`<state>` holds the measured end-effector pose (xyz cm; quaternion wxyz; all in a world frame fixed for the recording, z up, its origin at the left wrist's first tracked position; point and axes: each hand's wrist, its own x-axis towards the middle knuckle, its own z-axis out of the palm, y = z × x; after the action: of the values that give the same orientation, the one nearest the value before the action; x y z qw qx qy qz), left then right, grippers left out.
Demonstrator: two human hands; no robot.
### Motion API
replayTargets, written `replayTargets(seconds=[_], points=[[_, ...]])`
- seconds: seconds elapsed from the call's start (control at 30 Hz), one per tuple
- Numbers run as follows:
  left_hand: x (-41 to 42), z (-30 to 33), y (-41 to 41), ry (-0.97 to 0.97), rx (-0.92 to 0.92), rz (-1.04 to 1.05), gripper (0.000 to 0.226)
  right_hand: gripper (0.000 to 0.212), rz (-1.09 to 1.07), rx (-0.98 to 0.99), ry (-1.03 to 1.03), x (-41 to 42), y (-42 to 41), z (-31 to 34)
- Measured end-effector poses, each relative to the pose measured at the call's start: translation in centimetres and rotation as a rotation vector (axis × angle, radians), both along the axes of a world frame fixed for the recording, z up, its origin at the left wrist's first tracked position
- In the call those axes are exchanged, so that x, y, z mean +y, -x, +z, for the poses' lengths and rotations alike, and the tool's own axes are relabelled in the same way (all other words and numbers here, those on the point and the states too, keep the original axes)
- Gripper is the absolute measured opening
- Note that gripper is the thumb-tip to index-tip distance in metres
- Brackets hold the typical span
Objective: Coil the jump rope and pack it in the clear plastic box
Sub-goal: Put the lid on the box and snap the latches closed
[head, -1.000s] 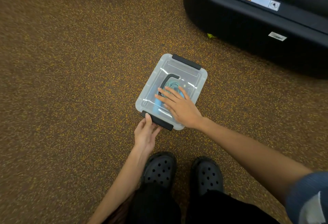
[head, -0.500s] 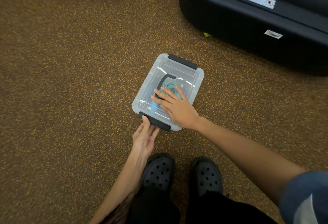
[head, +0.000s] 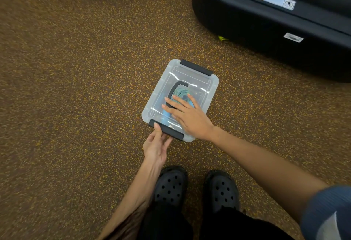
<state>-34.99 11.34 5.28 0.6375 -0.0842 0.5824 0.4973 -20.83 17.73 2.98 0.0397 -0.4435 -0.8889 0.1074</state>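
Note:
The clear plastic box (head: 207,87) sits on the speckled brown carpet with its lid on. Through the lid I see the coiled teal jump rope (head: 181,93) and a blue handle of it, partly under my hand. My right hand (head: 190,116) lies flat on the lid with fingers spread. My left hand (head: 156,144) touches the near black latch (head: 167,130), thumb on its top, fingers under its front edge. A second black latch (head: 196,67) is at the far end.
A large black machine base (head: 266,30) with warning labels stands at the back right, close to the box. My two black clogs (head: 171,186) are on the carpet just in front of the box. A small yellow scrap (head: 222,38) lies by the machine.
Both hands stay at the box; my left fingers have shifted slightly along the near latch. The view has drifted a little.

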Motion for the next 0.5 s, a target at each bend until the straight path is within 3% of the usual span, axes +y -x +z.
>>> replayTargets(seconds=[0.23,0.4,0.5], points=[[-0.15,-0.09,-0.6,-0.031,0.176,-0.018,0.034,0.047,0.008,-0.044,0.002,-0.04,-0.08,-0.2],[-0.01,0.12,-0.75,-0.021,0.23,-0.015,0.028,0.048,0.003,-0.043,0.019,-0.12,-0.08,0.02],[-0.06,-0.01,-0.68,0.007,0.297,-0.042,0.039,0.05,0.008,-0.047,0.037,-0.12,-0.08,0.23]])
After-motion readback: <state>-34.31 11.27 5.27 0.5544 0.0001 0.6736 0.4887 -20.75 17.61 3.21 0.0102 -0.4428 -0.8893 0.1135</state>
